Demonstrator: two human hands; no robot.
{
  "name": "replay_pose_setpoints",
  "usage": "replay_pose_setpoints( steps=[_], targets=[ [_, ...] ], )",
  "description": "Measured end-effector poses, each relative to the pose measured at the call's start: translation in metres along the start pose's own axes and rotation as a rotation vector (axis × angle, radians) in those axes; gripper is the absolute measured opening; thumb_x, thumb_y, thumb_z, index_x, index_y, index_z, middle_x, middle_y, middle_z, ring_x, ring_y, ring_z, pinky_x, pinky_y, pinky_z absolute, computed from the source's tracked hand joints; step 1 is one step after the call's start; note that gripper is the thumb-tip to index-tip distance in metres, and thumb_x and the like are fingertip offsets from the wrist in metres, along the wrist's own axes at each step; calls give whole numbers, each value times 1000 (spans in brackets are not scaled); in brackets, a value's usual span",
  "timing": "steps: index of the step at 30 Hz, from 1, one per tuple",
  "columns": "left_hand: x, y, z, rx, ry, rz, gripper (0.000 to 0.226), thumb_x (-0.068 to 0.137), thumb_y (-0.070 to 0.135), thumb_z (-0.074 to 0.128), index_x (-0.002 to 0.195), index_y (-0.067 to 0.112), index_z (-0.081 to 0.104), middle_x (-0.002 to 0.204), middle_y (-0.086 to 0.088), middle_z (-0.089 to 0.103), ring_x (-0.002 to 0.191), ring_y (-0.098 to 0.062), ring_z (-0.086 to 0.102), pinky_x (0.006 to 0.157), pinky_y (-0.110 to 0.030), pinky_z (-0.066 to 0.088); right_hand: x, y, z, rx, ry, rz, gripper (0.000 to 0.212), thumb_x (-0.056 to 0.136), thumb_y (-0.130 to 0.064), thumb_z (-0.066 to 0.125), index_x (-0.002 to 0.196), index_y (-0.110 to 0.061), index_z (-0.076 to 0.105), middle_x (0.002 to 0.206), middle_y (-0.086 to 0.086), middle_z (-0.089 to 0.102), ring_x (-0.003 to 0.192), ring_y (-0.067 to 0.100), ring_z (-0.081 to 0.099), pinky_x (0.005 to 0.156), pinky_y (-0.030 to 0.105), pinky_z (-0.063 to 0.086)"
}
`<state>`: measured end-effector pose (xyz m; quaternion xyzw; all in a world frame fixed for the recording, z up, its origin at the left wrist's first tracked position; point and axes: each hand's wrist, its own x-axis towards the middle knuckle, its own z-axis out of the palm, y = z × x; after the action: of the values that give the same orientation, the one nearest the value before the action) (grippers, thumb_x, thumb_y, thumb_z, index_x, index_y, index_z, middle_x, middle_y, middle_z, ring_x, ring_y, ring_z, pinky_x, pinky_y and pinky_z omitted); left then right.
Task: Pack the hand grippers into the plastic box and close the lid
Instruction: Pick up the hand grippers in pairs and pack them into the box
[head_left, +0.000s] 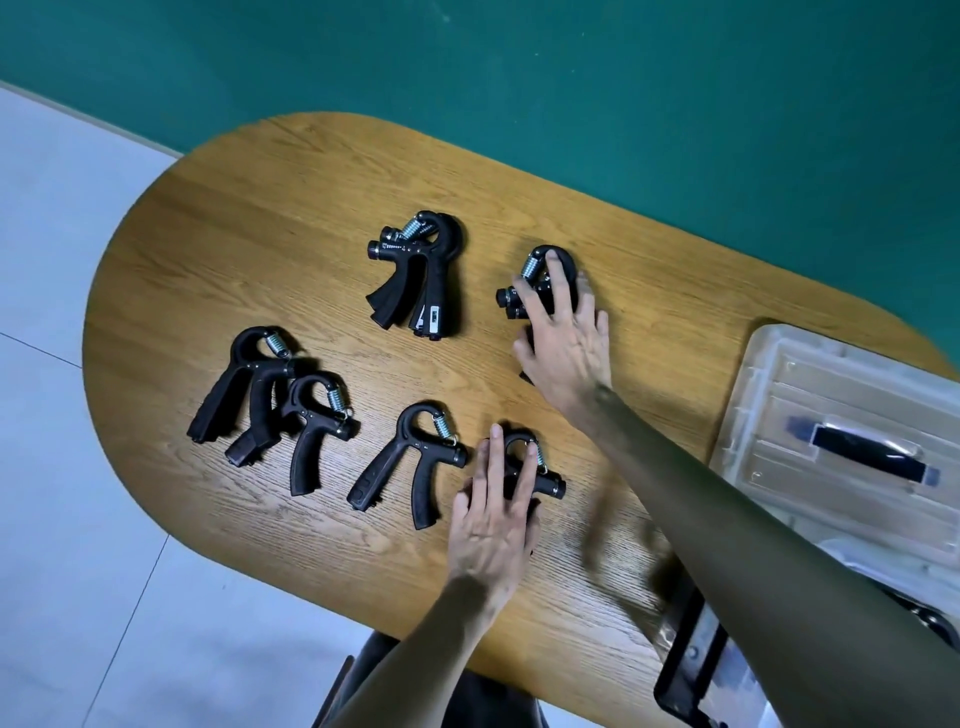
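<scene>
Fingers (535, 470) of both hands are laid nearly straight over two hand grippers (540, 291) mid-table, nothing yet clasped, the plastic box (769, 374) at right; a sprung handle could be fumbled.

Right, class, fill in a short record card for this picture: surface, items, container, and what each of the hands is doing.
surface: oval wooden table
items: black spring hand grippers lying flat; a stacked pair, an overlapping pair, a single one
container: clear plastic box, black-handled lid on it, at the table's right edge
left hand: fingers straight, resting on a near gripper
right hand: fingers spread over a far gripper
</scene>
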<state>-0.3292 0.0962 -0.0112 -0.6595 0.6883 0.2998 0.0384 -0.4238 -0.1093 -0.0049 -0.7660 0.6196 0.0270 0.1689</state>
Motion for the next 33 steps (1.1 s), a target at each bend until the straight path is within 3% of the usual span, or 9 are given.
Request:
replay_pose_setpoints(
  steps=[4,7,10,15,20,24,29,31,33],
  targets=[
    [2,2,-4,14,0,41,97,98,23,58,159,27,-17,165,-16,-27,148,-38,28,94,-48,52,-5,1,-5,36,19,29,74,91,-19,56,156,-34,24,169,4,-3,138,40,32,103,59,40],
    [4,3,-9,48,7,38,119,82,12,76,160,24,-12,166,-18,-20,114,-30,57,87,-46,55,-16,6,-11,51,68,66,78,91,-21,58,157,-35,19,169,4,0,128,37,38,99,56,42],
    [5,3,-11,53,-3,58,121,82,8,75,160,24,-16,165,-17,-24,113,-31,55,93,-48,52,-30,15,-16,52,61,95,81,90,-22,60,158,-36,18,169,3,-1,128,36,38,101,55,40],
    [-1,10,-19,11,-50,47,117,92,3,63,151,30,-34,159,-8,-41,137,-36,35,113,-55,35,-64,21,-27,57,18,136,79,91,-25,59,158,-36,18,169,0,-7,125,35,35,102,54,38],
    [-16,13,-35,78,-53,54,112,96,9,60,150,28,-36,156,-10,-45,128,-29,38,110,-49,35,-97,16,-46,28,49,145,76,92,-23,56,158,-35,21,169,2,-10,115,33,35,94,50,42],
    [-23,16,-59,130,31,59,92,100,24,53,159,20,-18,161,-17,-34,119,-30,45,99,-46,42,-122,2,-61,-6,109,151,77,92,-24,61,157,-35,22,169,3,-7,104,31,41,85,48,47],
    [-37,20,-95,100,70,62,93,104,19,47,153,26,-31,157,-9,-44,122,-27,37,107,-47,40,-155,-16,-83,28,184,192,74,91,-24,61,155,-35,27,169,2,-4,100,29,42,84,46,48],
    [-44,23,-108,132,153,60,98,101,19,55,156,24,-27,161,-12,-36,119,-29,39,101,-47,42,-170,-24,-92,63,226,244,74,91,-26,63,155,-36,28,169,1,-3,100,28,41,83,46,50],
    [-55,32,-119,139,150,56,89,104,25,49,157,22,-23,161,-15,-36,114,-28,39,98,-44,40,-187,-30,-100,100,256,287,74,90,-27,65,154,-36,30,169,-1,-2,100,28,42,82,46,51]
  ],
)
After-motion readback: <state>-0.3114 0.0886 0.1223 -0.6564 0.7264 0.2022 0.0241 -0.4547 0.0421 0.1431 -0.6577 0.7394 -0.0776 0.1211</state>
